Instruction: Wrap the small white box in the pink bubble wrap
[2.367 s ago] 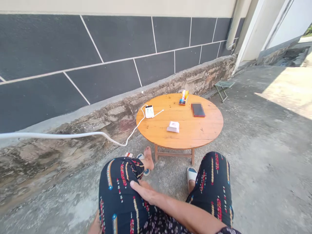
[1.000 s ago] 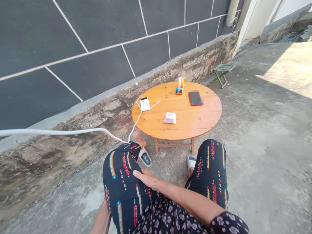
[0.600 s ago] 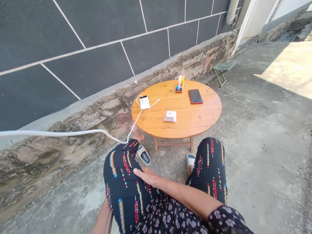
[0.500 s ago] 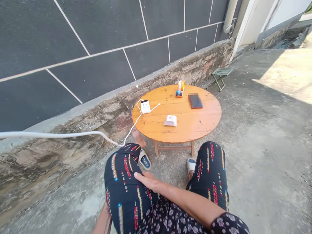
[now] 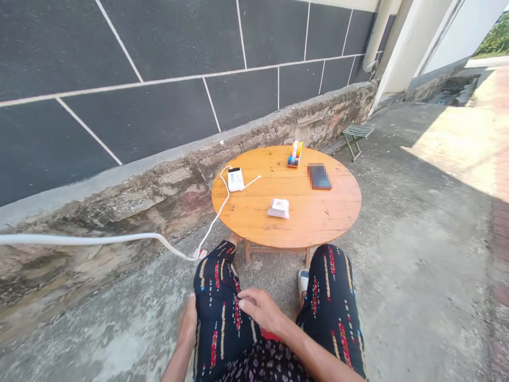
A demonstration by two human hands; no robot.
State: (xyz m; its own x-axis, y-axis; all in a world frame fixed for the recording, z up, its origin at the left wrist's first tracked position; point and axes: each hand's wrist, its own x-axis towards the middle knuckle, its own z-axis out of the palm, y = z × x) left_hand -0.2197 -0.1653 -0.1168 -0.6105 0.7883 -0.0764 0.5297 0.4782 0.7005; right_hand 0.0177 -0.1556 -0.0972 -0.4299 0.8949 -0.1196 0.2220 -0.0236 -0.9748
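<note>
My right hand is over my left thigh in dark patterned trousers, thumb and forefinger stretched out and slightly apart. It holds nothing that I can see. My left hand rests against the outer side of the same thigh; the leg partly hides its fingers, which look straight and flat. Under my right wrist shows a small red patch, its kind unclear. Beyond my knees stands a low oval wooden table. On it are a small white box, a tape dispenser, a dark flat blurred object and a white printed box-like device.
A white cable runs from the table past my left knee to a white plug-like piece. Behind the table rises a dark tiled wall. A folding stool stands at the right rear, near a drainpipe.
My right hand has lifted slightly and shifted right along the thigh. My left hand has come up into view beside the leg. My knees have moved closer together, and the view has tilted.
</note>
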